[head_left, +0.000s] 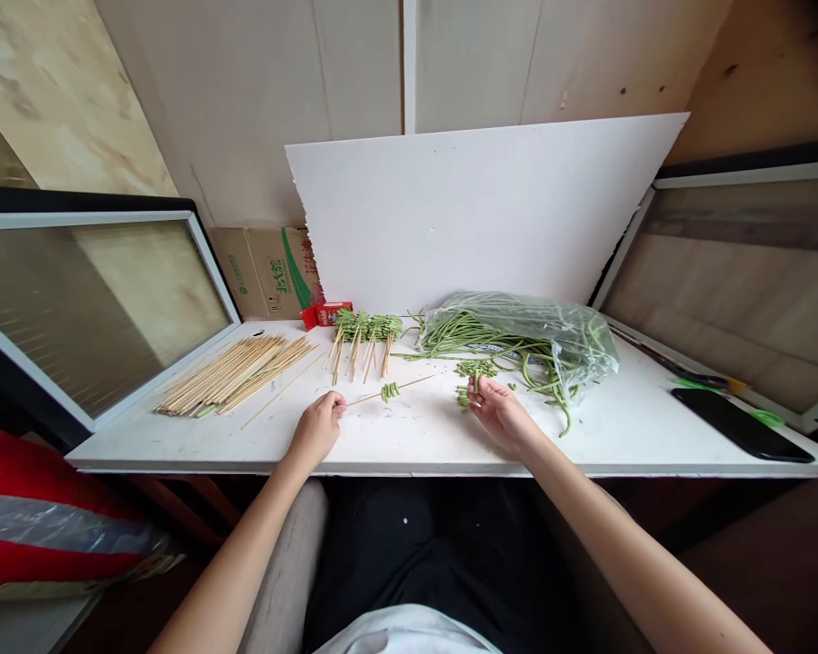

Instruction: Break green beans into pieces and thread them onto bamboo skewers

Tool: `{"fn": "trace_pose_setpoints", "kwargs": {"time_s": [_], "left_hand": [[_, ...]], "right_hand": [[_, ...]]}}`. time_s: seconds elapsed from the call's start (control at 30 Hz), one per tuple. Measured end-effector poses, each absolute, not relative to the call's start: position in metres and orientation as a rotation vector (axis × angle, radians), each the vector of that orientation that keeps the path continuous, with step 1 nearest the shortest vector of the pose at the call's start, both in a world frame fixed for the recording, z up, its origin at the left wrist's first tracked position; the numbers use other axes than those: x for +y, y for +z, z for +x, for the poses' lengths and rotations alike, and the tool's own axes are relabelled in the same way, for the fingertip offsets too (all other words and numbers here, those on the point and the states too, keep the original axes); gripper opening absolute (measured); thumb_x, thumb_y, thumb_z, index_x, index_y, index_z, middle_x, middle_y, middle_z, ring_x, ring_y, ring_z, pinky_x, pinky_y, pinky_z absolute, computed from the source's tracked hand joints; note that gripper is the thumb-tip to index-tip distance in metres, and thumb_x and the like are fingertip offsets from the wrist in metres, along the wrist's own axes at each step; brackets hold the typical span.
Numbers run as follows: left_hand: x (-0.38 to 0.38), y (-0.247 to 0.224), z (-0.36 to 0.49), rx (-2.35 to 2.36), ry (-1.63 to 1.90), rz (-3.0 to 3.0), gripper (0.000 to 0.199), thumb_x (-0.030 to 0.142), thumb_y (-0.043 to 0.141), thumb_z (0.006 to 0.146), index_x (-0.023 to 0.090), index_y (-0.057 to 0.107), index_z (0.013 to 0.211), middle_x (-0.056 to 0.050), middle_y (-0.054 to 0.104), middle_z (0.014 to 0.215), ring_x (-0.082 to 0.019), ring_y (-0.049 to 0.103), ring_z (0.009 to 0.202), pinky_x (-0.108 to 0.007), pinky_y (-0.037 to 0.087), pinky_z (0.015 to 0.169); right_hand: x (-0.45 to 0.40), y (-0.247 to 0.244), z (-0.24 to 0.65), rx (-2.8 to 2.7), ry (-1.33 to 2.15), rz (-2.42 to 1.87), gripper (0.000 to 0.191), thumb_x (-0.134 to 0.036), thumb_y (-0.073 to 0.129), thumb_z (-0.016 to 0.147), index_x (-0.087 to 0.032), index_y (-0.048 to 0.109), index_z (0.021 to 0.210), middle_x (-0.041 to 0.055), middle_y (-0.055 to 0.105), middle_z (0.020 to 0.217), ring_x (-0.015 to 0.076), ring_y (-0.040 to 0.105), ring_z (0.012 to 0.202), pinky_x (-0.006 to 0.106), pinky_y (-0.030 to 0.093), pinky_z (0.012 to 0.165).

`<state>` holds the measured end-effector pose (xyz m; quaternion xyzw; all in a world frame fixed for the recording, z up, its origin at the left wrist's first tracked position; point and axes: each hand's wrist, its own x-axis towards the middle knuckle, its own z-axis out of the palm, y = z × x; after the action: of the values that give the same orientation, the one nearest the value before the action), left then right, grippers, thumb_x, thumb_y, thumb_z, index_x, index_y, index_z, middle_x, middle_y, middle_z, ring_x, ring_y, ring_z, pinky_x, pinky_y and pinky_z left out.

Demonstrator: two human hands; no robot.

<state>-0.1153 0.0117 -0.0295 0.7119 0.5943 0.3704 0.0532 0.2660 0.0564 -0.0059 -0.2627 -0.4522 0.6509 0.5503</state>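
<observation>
My left hand [320,424] pinches the lower end of a wooden skewer [415,382], which points right and slightly up. A few short green bean pieces [389,391] are threaded on its middle. My right hand [499,411] is closed on a small green bean piece at the pile of cut bean pieces [475,368]. Behind the skewer, several finished bean skewers [368,325] lie side by side, their sticks toward me. A large bundle of bare skewers [228,374] lies at the left. Long green beans [470,332] spill from a clear plastic bag [552,322] behind my right hand.
On the white table [409,445], a black phone [742,424] lies at the right beside a green loop. A white board [470,213] leans behind. At the back left are a cardboard box [265,272] and small red box [325,314]. Framed glass panels flank the table.
</observation>
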Motion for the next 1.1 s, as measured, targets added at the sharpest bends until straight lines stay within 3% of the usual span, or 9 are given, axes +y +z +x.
{"fn": "trace_pose_setpoints", "kwargs": {"time_s": [0.2,0.57,1.1], "left_hand": [[0.003,-0.037,-0.074,1.621,1.242,2.093,0.012,0.024,0.047,0.099,0.023,0.059,0.096,0.0,0.063,0.074,-0.018,0.063,0.071,-0.029,0.047,0.072],[-0.001,-0.041,-0.066,1.656,1.178,2.116,0.014,0.027,0.047,0.099,0.024,0.059,0.095,-0.001,0.064,0.076,-0.019,0.063,0.071,-0.03,0.046,0.07],[-0.002,-0.038,-0.063,1.678,1.168,2.13,0.013,0.023,0.048,0.099,0.023,0.06,0.094,0.0,0.063,0.072,-0.019,0.063,0.07,-0.029,0.046,0.069]], "right_hand": [[0.053,-0.009,0.262,-1.046,1.549,-0.6,0.035,-0.052,0.086,0.082,-0.024,0.065,0.081,0.0029,0.063,0.096,0.0151,0.053,0.079,0.028,0.042,0.067],[0.051,-0.011,0.26,-1.058,1.539,-0.724,0.039,-0.054,0.09,0.077,-0.021,0.069,0.084,0.0046,0.063,0.092,0.0164,0.056,0.083,0.026,0.045,0.068],[0.052,-0.011,0.26,-1.094,1.529,-0.734,0.04,-0.056,0.087,0.078,-0.022,0.072,0.091,0.0032,0.067,0.092,0.0142,0.057,0.078,0.027,0.045,0.066]]}}
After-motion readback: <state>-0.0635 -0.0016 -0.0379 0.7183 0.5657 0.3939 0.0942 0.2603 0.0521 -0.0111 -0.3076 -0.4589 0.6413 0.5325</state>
